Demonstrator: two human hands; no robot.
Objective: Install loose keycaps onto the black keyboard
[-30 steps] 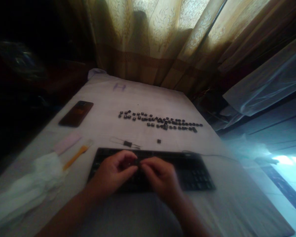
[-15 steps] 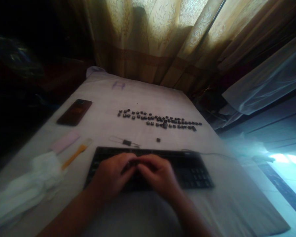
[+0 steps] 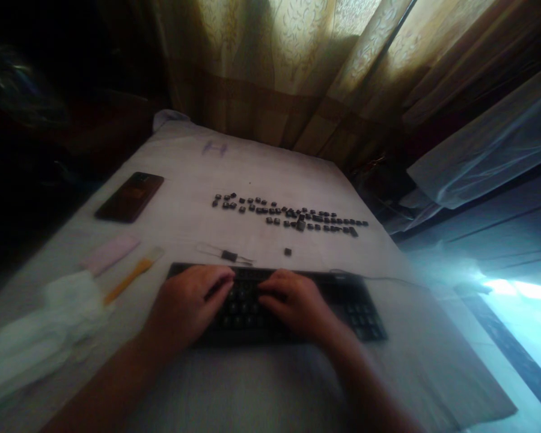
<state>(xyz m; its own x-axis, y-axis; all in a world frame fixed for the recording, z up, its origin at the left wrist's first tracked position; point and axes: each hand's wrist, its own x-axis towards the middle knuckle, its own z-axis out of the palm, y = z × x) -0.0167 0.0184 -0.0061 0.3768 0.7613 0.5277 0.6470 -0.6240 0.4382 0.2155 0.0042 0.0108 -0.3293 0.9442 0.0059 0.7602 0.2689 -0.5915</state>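
A black keyboard (image 3: 243, 322) lies near the front of the cloth-covered table. My left hand (image 3: 192, 300) is over its left part, with thumb and fingers pinched together; whatever is between them is hidden. Over the middle of the keyboard, my right hand (image 3: 297, 304) has its fingers curled and the thumb close to the forefinger. Anything in that grip is too dark to make out. Keys show between the two hands. Just behind the keyboard sit a single loose keycap (image 3: 288, 252) and a wire keycap puller (image 3: 229, 256) with a dark middle.
Several loose black keycaps (image 3: 318, 219) are spread in rows farther back. On the left are a dark phone (image 3: 130, 197), a pink block (image 3: 110, 254), a yellow-handled brush (image 3: 128, 281) and a crumpled white cloth (image 3: 72, 300). A cable (image 3: 397, 279) runs off rightward.
My hands have moved apart from where their fingertips met above the keyboard. The left went left and the right slightly right, uncovering keys between them. The view has shifted slightly.
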